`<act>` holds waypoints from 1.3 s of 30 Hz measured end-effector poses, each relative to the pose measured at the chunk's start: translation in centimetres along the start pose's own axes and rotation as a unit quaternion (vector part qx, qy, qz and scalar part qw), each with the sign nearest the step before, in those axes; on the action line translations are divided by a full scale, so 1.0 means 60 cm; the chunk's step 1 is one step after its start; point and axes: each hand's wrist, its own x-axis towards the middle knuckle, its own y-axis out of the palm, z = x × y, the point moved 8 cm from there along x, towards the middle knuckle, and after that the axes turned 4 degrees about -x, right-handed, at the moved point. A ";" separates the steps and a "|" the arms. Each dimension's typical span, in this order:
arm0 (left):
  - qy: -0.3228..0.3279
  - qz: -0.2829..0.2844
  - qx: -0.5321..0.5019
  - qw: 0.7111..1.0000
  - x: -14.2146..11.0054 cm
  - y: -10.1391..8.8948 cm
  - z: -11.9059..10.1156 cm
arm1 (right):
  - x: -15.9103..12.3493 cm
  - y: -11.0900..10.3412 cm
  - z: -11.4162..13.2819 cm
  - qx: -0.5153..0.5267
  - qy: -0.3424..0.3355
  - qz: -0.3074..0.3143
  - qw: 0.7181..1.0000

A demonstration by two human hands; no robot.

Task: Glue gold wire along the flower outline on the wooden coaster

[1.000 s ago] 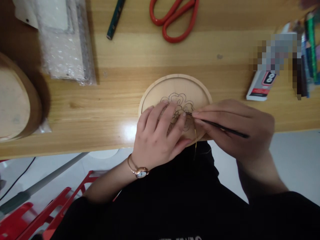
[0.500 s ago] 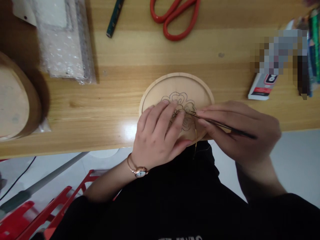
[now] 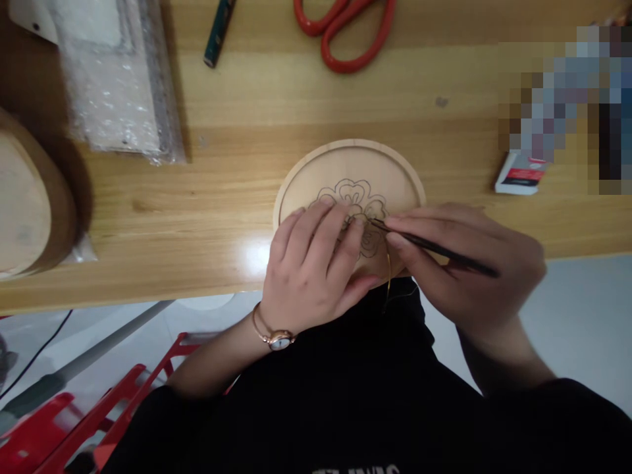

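Note:
A round wooden plate (image 3: 316, 166) with a raised rim lies at the table's front edge, its face drawn with a dark-lined flower pattern (image 3: 352, 189). My left hand (image 3: 311, 263) rests palm down over the plate's left part, fingers stretched out and hiding some of the drawing. In my right hand (image 3: 474, 263) is a pair of dark tweezers (image 3: 434, 247), pinched between thumb and fingers. Their tips touch the pattern close to my left index fingertip. From near the tips a thin golden strand (image 3: 390, 270) hangs over the plate's lower edge; its upper end is hard to make out.
Red-handled scissors (image 3: 355, 64) and a dark green pen (image 3: 217, 36) lie at the back. Bubble-wrapped pieces (image 3: 118, 105) and a round wooden object (image 3: 24, 197) are on the left. A partly blurred box (image 3: 521, 174) sits right. Red stools (image 3: 123, 401) stand below the table.
The tweezers' prongs look closer together, and my right hand has shifted slightly left. My left hand keeps its place on the plate. The view has shifted a little.

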 end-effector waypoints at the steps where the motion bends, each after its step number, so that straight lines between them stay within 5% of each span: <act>1: -0.001 0.000 0.002 1.000 0.000 0.000 0.000 | -0.001 0.000 0.002 -0.004 -0.005 -0.002 1.000; 16: -0.003 0.008 0.006 1.000 0.000 0.001 0.000 | -0.014 0.002 0.017 -0.007 -0.034 -0.034 0.999; 39: -0.002 0.014 0.000 1.000 -0.002 0.003 0.001 | -0.011 0.002 0.008 0.002 0.016 -0.031 0.999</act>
